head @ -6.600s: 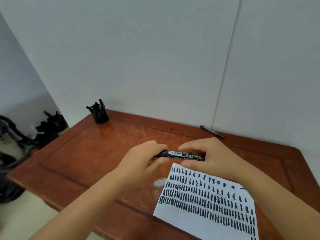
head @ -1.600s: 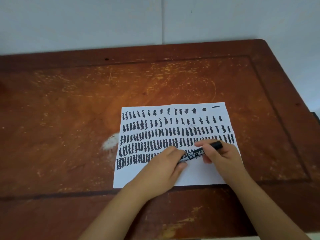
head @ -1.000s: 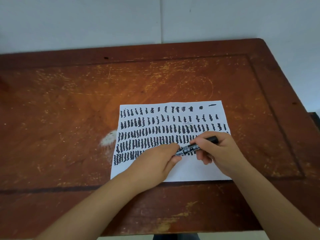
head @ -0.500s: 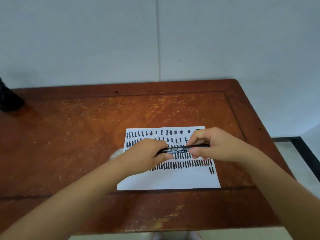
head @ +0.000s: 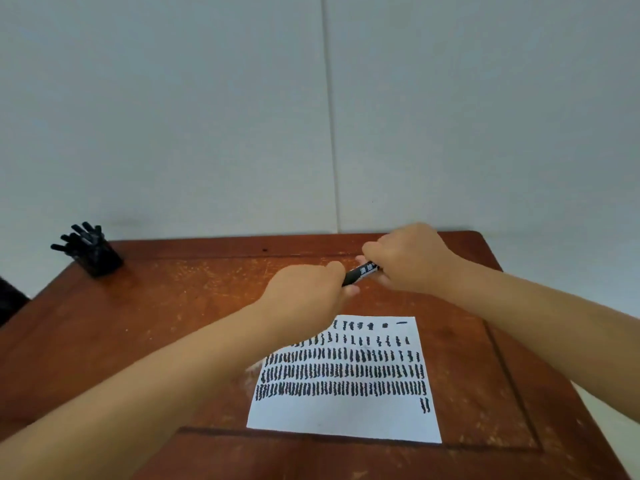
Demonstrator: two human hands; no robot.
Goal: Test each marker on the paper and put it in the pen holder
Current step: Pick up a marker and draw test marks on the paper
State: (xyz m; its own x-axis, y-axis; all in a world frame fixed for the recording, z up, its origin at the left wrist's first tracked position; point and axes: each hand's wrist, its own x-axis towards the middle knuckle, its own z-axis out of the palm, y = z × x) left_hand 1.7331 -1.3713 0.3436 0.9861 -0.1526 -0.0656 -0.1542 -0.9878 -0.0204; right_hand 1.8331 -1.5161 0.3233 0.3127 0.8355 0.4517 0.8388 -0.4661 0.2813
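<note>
1. While both hands hold it above the scratched red-brown wooden table (head: pixel 173 323), the black marker with a white label (head: pixel 360 273) sits just beyond the far edge of the white paper sheet covered in black test strokes (head: pixel 341 415)
2. Left hand (head: pixel 304 296) fingers curl round one end, right hand (head: pixel 408 259) fingers round the other; cap state hidden
3. Progress: paper nearly full, black pen holder (head: pixel 98 256) already stuffed with markers, so likely late in the run; this marker not yet stowed
4. Holder sits well left of the paper at the table's far-left corner, near the edge; bare tabletop between
</note>
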